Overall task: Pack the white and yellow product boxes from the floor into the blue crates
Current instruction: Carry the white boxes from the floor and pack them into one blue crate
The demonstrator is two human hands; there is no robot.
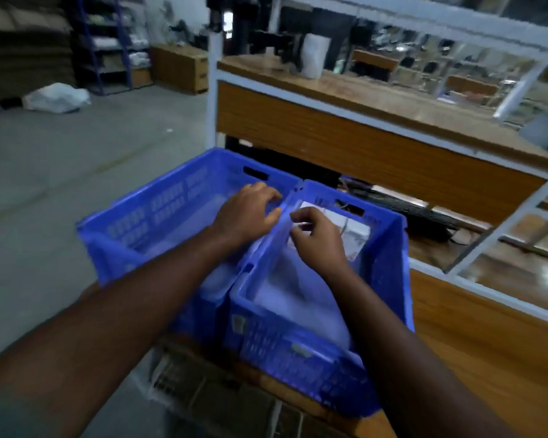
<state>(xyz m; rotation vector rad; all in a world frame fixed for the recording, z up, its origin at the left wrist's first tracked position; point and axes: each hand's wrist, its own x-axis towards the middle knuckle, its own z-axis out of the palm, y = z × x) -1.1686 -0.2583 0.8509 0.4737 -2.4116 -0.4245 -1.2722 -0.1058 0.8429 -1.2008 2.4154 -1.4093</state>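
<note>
A: Where are my hands?
B: My left hand [247,210] curls on the left blue crate [146,222] rim; my right hand [317,238] pinches clear plastic over the white box [355,232] in the right blue crate [389,273].

Materials and surface finish

The two blue crates [159,213] are moulded plastic with perforated lattice walls and a slight sheen; clear, glossy plastic film [301,298] lines the right one. A white box [356,232] at its far end looks like smooth card. The worktop [393,99] is glossy wood-grain laminate in a white-painted metal frame [214,90]. The floor [60,159] is matt grey concrete.
</note>
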